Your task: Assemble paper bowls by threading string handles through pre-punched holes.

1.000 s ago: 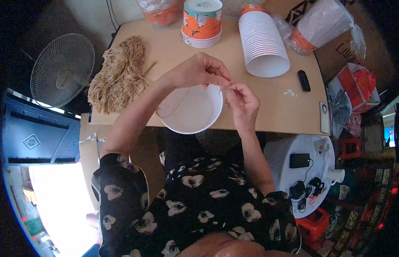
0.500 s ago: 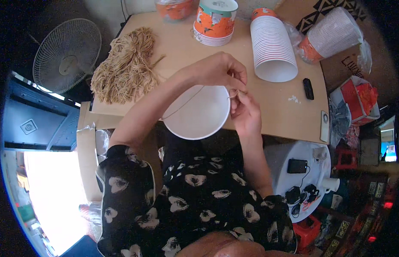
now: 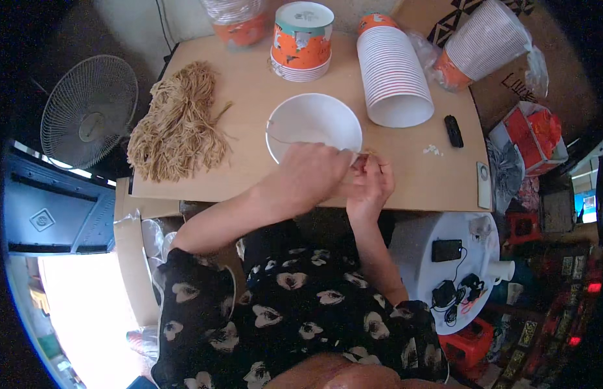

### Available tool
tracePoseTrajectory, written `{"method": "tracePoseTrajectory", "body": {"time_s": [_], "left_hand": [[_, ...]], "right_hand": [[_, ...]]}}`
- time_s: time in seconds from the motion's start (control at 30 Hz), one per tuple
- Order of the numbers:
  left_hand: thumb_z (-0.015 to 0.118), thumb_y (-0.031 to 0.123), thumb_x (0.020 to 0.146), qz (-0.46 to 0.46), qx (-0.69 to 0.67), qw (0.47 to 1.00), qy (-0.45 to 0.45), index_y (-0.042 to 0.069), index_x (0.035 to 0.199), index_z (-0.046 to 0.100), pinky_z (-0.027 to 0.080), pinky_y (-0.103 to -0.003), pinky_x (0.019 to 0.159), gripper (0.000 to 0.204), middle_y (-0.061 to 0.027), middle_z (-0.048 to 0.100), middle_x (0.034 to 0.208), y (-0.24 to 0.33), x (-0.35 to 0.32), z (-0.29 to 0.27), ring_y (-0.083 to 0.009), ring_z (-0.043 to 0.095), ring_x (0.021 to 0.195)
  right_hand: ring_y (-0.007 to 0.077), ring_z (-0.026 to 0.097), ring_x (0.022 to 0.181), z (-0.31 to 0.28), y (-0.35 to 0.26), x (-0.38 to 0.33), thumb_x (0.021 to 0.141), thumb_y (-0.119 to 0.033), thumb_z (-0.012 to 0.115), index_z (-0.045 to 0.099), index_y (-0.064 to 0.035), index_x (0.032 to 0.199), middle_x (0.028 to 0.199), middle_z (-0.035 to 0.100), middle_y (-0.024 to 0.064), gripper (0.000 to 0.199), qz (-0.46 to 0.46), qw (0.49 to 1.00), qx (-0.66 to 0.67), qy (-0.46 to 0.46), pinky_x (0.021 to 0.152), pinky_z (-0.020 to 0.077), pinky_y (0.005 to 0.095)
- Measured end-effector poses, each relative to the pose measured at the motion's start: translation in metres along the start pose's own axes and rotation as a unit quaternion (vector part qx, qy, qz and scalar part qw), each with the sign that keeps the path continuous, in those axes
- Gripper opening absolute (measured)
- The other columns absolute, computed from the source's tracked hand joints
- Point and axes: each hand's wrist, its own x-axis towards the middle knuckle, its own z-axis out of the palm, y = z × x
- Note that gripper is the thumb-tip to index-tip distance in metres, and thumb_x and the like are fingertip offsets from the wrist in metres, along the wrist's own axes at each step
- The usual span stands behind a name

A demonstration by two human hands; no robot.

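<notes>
A white paper tub (image 3: 308,120) sits open side up at the near part of the table, with a thin tan cord (image 3: 283,140) running from its left rim across the inside toward my hands. Over its near rim, my left hand (image 3: 314,172) is closed in a pinch, its fingertips meeting the right hand's at the tub's lower right. My right hand (image 3: 371,188) pinches too, with a bit of the tan cord (image 3: 368,154) showing at its fingertips. My left hand hides the near rim and part of the cord.
At the left lies a bundle of tan cords (image 3: 178,123), near a fan (image 3: 91,110). Behind stand an orange tub, upside down (image 3: 302,48), and a lying stack of white tubs (image 3: 395,74). A black object (image 3: 453,131) lies right; a white stool (image 3: 418,259) stands below.
The tub has moved away from me, further onto the table. My left hand has come down from above the tub to its near side, and both hands stay together at the cord.
</notes>
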Motion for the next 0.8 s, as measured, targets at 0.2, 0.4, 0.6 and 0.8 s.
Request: {"method": "tracePoseTrajectory", "body": {"time_s": [0.2, 0.4, 0.6, 0.8], "left_hand": [[0.059, 0.011, 0.086, 0.066, -0.091, 0.99, 0.085, 0.009, 0.091, 0.07, 0.055, -0.041, 0.071, 0.012, -0.0102, 0.069, 0.081, -0.047, -0.039, 0.017, -0.0291, 0.069, 0.084], [0.064, 0.016, 0.087, 0.087, -0.115, 0.989, 0.037, 0.004, 0.099, 0.073, 0.053, -0.043, 0.085, 0.02, -0.016, 0.069, 0.091, -0.066, -0.042, -0.011, -0.0339, 0.066, 0.095], [0.069, 0.038, 0.087, 0.073, -0.194, 0.978, -0.01, 0.002, 0.104, 0.072, 0.052, -0.045, 0.086, 0.04, -0.0177, 0.07, 0.092, -0.055, -0.024, -0.001, -0.0369, 0.066, 0.095], [0.066, 0.025, 0.089, 0.022, -0.329, 0.943, -0.044, -0.001, 0.108, 0.069, 0.054, -0.042, 0.081, 0.032, -0.0159, 0.072, 0.093, -0.051, 0.003, 0.015, -0.0347, 0.069, 0.085]], "right_hand": [[0.0142, 0.055, 0.07, -0.007, -0.023, 0.014, 0.095, -0.014, 0.059, 0.061, -0.0007, 0.098, 0.089, 0.064, 0.0086, 0.013, 0.095, 0.989, -0.009, -0.116, 0.063, 0.0431, 0.0285], [0.0157, 0.057, 0.07, 0.002, -0.04, 0.033, 0.095, -0.012, 0.059, 0.061, 0.0001, 0.098, 0.093, 0.065, 0.0106, 0.013, 0.211, 0.952, 0.031, -0.219, 0.064, 0.045, 0.0298], [0.0123, 0.059, 0.072, 0.022, -0.042, 0.044, 0.095, -0.011, 0.059, 0.061, 0.0004, 0.101, 0.096, 0.066, 0.01, 0.013, 0.165, 0.941, -0.072, -0.285, 0.065, 0.0481, 0.0275], [0.0086, 0.057, 0.068, 0.019, -0.038, 0.053, 0.094, -0.011, 0.061, 0.062, 0.0017, 0.098, 0.097, 0.07, 0.0096, 0.013, 0.118, 0.94, -0.161, -0.276, 0.06, 0.0471, 0.0238]]}}
